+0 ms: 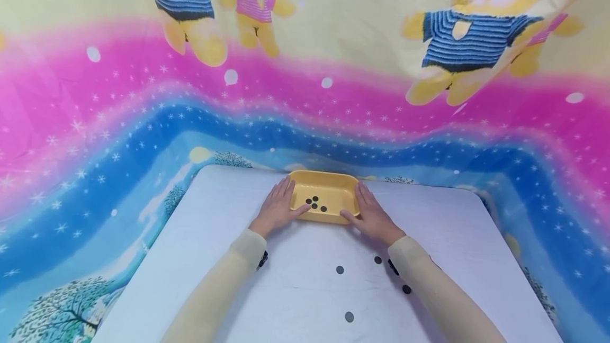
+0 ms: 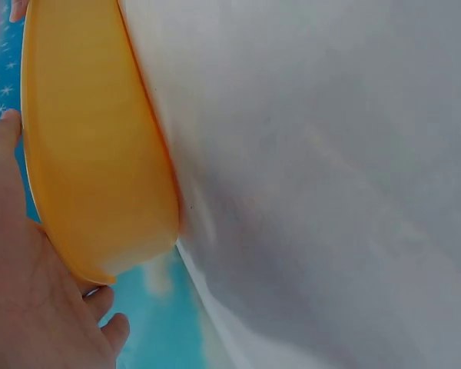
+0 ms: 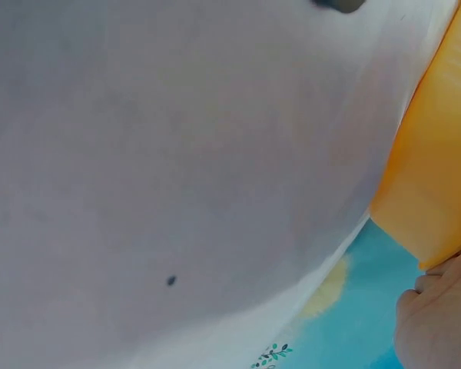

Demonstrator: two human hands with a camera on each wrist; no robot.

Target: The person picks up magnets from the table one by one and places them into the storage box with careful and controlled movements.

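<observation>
A yellow plastic tray stands at the far edge of the white table, with several small dark discs lying inside. My left hand holds its left end, thumb over the near rim and fingers along the side. On the opposite end, my right hand holds the tray the same way. The left wrist view shows the outer wall of the tray with fingertips at its end. Only part of the right hand shows in the right wrist view, against the tray's corner.
Loose dark discs lie on the white table nearer to me, one grey disc closest and a black disc beside the right forearm. A patterned cloth with bears hangs behind and around the table.
</observation>
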